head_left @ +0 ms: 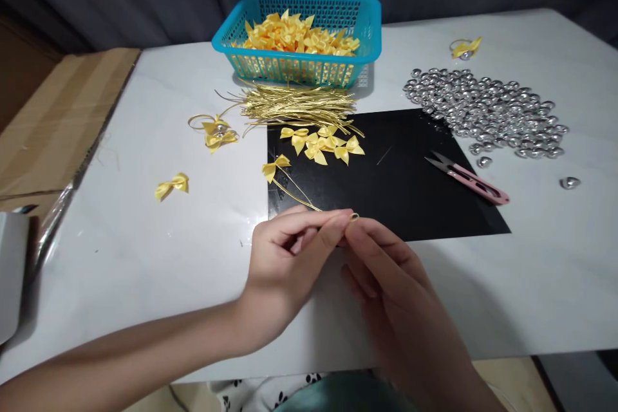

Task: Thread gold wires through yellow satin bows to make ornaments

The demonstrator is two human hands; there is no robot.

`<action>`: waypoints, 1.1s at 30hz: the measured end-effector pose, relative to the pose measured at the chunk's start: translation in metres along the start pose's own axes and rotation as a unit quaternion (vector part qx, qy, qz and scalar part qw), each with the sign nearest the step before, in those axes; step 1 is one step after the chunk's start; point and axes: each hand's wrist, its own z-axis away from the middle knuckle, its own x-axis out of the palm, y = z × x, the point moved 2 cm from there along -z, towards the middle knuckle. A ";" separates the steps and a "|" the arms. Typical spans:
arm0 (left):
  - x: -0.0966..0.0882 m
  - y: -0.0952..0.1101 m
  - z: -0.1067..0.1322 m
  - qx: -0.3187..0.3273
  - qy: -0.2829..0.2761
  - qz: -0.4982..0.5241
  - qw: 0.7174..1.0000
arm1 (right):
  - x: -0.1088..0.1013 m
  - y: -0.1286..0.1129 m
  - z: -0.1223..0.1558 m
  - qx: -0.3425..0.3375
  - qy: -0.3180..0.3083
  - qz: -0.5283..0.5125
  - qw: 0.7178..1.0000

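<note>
My left hand (284, 264) and my right hand (386, 283) meet near the front of the white table (145, 257), fingertips pinched together on a thin gold cord (294, 190). The cord runs up and to the left to a yellow ribbon bow (274, 166) lying at the left edge of the black mat (400, 187). A tiny loop of the cord shows between my fingertips. Several more yellow bows (323, 143) lie on the mat's far left corner.
A blue basket (299, 67) full of yellow bows stands at the back, with a bundle of gold cords (299, 106) in front. Silver heart beads (487, 112) are piled at right. Pink snips (470, 178) lie on the mat. Finished bows (217, 132) and cardboard (58, 116) lie left.
</note>
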 end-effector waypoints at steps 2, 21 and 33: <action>0.000 0.000 0.000 -0.007 -0.003 0.008 1.000 | 0.000 -0.001 0.000 -0.001 0.001 0.013 1.000; -0.003 0.000 0.001 -0.048 -0.016 -0.008 0.999 | -0.001 -0.012 0.006 -0.136 0.098 0.174 0.970; -0.004 0.008 -0.008 0.027 -0.074 -0.088 0.993 | -0.014 -0.036 -0.009 -0.115 -0.072 0.411 0.901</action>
